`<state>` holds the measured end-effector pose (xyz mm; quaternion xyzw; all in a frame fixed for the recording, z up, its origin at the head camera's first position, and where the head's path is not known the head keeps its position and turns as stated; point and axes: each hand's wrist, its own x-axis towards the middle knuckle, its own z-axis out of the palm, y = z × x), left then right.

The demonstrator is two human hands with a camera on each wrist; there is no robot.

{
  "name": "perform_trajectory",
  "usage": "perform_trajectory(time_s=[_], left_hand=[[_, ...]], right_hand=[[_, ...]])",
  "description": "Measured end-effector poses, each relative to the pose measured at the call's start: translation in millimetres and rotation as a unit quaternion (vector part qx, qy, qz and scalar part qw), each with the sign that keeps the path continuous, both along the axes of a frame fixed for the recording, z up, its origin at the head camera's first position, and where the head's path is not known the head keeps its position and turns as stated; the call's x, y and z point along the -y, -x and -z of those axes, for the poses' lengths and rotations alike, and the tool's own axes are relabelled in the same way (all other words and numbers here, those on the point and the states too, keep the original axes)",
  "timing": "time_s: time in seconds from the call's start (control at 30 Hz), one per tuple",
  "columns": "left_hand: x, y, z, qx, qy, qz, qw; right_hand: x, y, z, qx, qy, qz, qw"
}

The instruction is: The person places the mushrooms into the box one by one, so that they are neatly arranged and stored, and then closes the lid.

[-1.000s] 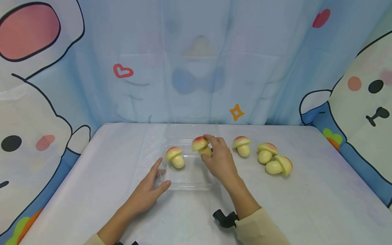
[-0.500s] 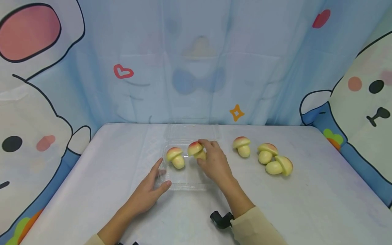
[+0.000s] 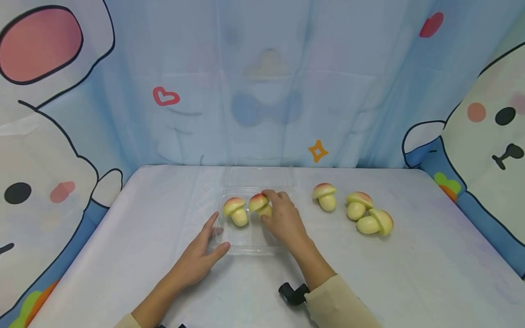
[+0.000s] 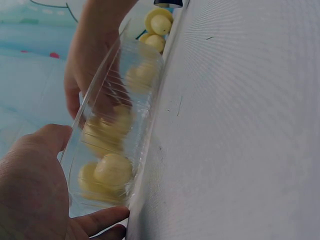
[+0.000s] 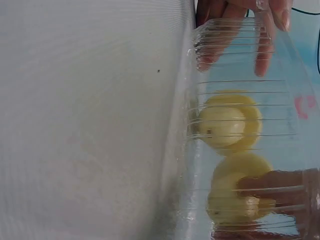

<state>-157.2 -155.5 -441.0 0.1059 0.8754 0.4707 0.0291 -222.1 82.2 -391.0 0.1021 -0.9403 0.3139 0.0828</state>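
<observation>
A clear plastic clamshell box (image 3: 251,248) lies on the table with its lid folded back. My left hand (image 3: 198,257) rests at its near left corner, fingers straight along the side and thumb by the front edge. Inside, on the left, a yellow mushroom (image 3: 235,211) with a reddish cap stands tilted. Right beside it, my right hand (image 3: 284,221) pinches a second mushroom (image 3: 259,203) between thumb and fingers, low in the box. Through the clear wall, the right wrist view shows the held mushroom (image 5: 235,195) close against the other mushroom (image 5: 227,122).
Right of the box stands one loose mushroom (image 3: 325,197). Farther right, a mushroom (image 3: 357,204) and a tipped mushroom (image 3: 375,222) lie against each other. A white cloth covers the table (image 3: 410,282); a blue cartoon curtain (image 3: 262,82) hangs behind it.
My right hand has moved left and slightly toward me with its mushroom, bringing it down beside the first one in the box. My left hand has stayed put.
</observation>
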Motion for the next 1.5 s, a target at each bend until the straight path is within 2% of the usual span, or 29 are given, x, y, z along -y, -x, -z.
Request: perform_trajectory(time_s=[0.6, 0.97, 1.3, 1.5], left_hand=[[-1, -0.4, 0.4, 0.000, 0.003, -0.003, 1.0000], [-1, 0.3, 0.7, -0.002, 0.001, -0.003, 1.0000], [-1, 0.6, 1.2, -0.004, 0.005, -0.005, 1.0000], [-1, 0.5, 1.1, -0.007, 0.006, -0.003, 1.0000]], right_hand=[[4, 4.0, 8.2, 0.023, -0.020, 0.001, 1.000], [4, 3.0, 6.7, 0.027, -0.035, 0.002, 0.999], [3, -1.0, 1.0, 0.035, -0.015, 0.004, 0.999], [0, -6.5, -3.2, 0.026, 0.014, 0.010, 0.999]])
